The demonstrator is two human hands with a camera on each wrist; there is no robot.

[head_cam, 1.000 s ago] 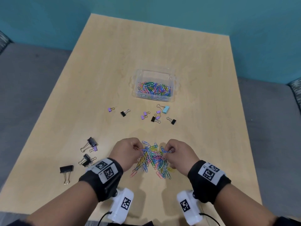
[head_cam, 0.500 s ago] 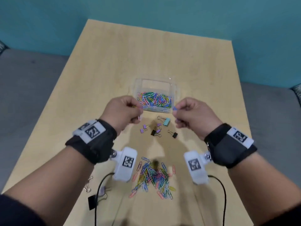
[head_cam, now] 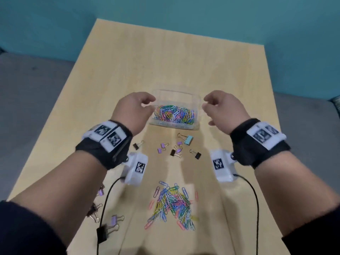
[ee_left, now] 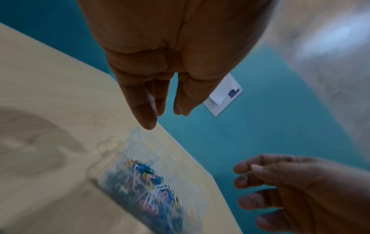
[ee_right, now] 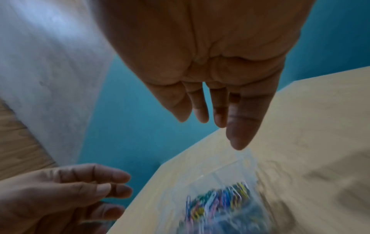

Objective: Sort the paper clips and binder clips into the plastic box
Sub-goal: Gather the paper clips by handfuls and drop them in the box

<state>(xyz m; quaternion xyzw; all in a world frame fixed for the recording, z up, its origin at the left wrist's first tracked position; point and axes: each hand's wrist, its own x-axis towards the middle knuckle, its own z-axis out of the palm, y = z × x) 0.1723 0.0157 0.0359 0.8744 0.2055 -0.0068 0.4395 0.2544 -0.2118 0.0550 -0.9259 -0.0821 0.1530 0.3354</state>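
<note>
A clear plastic box [head_cam: 173, 126] stands mid-table, holding many coloured paper clips [head_cam: 174, 115]. My left hand [head_cam: 149, 102] hovers at its left edge and my right hand [head_cam: 207, 103] at its right edge. Both have loose, spread fingers with nothing in them. The left wrist view shows the left hand [ee_left: 160, 114] empty above the blurred box [ee_left: 140, 182]. In the right wrist view the right hand [ee_right: 210, 125] is likewise empty over the box [ee_right: 220, 197]. A pile of paper clips [head_cam: 171, 205] lies near me. Several small binder clips [head_cam: 176, 149] lie just in front of the box.
More binder clips [head_cam: 108, 223], black and purple, lie at the near left, partly under my left forearm. Two black cables [head_cam: 255, 199] hang from the wrist cameras over the near table. The table's far half is bare wood, with a teal wall behind.
Both hands rose from the near pile and moved forward to the box. Half a second ago each pinched clips; now their fingers have opened over the box and are empty.
</note>
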